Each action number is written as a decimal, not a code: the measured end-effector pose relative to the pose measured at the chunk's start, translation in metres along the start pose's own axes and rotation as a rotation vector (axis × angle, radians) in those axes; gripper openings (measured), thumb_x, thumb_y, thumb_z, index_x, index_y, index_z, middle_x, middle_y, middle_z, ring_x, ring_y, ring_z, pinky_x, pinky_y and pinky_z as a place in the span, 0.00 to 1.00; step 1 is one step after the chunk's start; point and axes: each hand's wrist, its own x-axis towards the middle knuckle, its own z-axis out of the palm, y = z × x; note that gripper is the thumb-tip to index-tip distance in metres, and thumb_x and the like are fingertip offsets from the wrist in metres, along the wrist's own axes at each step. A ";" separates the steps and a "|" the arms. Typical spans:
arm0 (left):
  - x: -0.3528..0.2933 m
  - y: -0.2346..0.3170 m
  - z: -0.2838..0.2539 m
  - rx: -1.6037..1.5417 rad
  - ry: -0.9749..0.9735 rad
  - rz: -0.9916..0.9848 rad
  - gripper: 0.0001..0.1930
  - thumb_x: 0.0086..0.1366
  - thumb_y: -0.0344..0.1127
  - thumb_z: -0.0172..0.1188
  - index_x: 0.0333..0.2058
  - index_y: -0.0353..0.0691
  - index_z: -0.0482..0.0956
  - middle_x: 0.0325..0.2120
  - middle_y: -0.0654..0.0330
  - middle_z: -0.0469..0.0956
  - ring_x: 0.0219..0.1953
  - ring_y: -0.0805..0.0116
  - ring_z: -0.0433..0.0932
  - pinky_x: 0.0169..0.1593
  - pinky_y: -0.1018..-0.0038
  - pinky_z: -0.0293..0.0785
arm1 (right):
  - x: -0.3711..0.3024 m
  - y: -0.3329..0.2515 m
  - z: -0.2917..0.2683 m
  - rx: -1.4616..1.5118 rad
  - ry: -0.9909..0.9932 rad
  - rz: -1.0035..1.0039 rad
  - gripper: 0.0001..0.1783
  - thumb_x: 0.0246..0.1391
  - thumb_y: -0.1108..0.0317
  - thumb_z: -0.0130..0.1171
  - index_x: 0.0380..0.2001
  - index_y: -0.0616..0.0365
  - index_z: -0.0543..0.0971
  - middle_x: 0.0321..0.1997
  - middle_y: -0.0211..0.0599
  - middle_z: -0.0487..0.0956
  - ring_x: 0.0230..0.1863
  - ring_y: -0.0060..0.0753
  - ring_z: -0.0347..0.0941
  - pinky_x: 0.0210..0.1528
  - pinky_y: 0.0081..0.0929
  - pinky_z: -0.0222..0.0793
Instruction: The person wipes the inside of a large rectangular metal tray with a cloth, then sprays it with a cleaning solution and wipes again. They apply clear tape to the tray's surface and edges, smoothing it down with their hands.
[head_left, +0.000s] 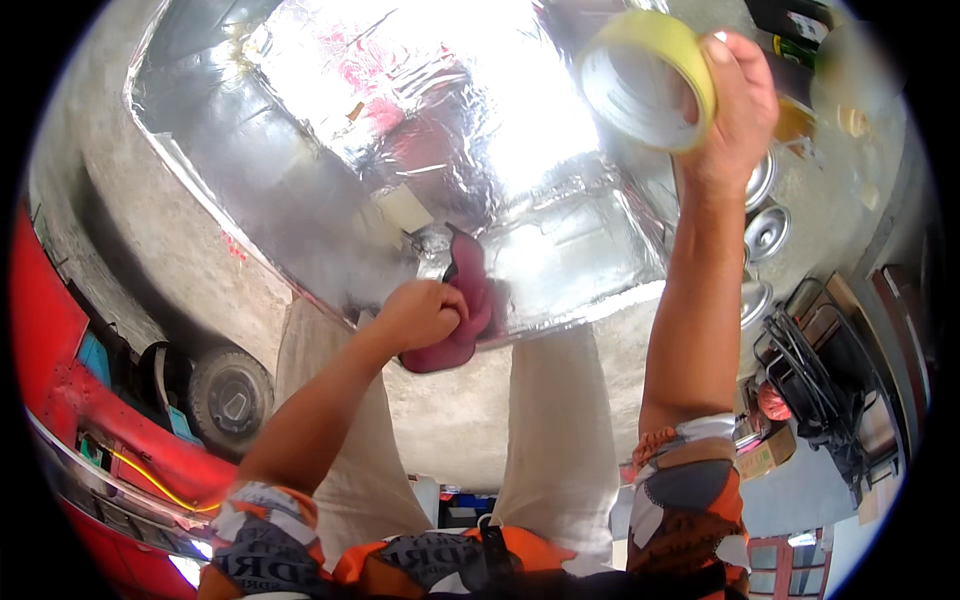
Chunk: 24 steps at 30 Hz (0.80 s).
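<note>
My right hand [745,105] is raised at the upper right, its fingers closed round the edge of a wide roll of yellowish tape [703,75]. The roll is tilted so its pale inner core shows. Lower down, my left hand [425,312] is closed on a crumpled maroon cloth [472,300] with dark edging, at the near edge of a large open box lined with silver foil [560,250]. Part of the cloth lies over that edge. Inside the box the foil is wrinkled and shiny, with a small beige piece [403,210] near the cloth.
On the left stand a red vehicle [150,430] and a dark wheel [232,400]. Several round metal pieces [767,235] line the floor at the right. Beyond them are folded black metal frames [815,370] and a cardboard box [768,453]. Bare concrete floor [440,410] shows between my legs.
</note>
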 end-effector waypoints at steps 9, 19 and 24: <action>-0.100 0.021 0.081 -0.577 -0.238 -0.244 0.14 0.49 0.32 0.44 0.31 0.33 0.77 0.23 0.58 0.76 0.28 0.72 0.72 0.35 0.76 0.69 | -0.071 -0.060 -0.066 0.151 -0.016 0.228 0.07 0.54 0.64 0.47 0.29 0.56 0.67 0.14 0.24 0.63 0.17 0.16 0.59 0.21 0.14 0.56; -0.127 -0.012 0.142 -0.811 0.444 -0.580 0.11 0.54 0.36 0.60 0.30 0.34 0.75 0.23 0.61 0.77 0.27 0.77 0.73 0.32 0.80 0.70 | -0.176 -0.050 -0.134 0.399 0.022 0.702 0.07 0.53 0.66 0.50 0.29 0.58 0.67 0.14 0.26 0.66 0.09 0.12 0.53 0.14 0.11 0.54; -0.107 0.036 0.083 -0.892 0.296 -0.323 0.13 0.53 0.39 0.60 0.33 0.35 0.78 0.24 0.61 0.77 0.27 0.76 0.74 0.32 0.79 0.71 | -0.202 -0.044 -0.142 0.367 0.003 0.818 0.07 0.53 0.66 0.48 0.30 0.57 0.67 0.11 0.25 0.63 0.10 0.14 0.54 0.15 0.12 0.52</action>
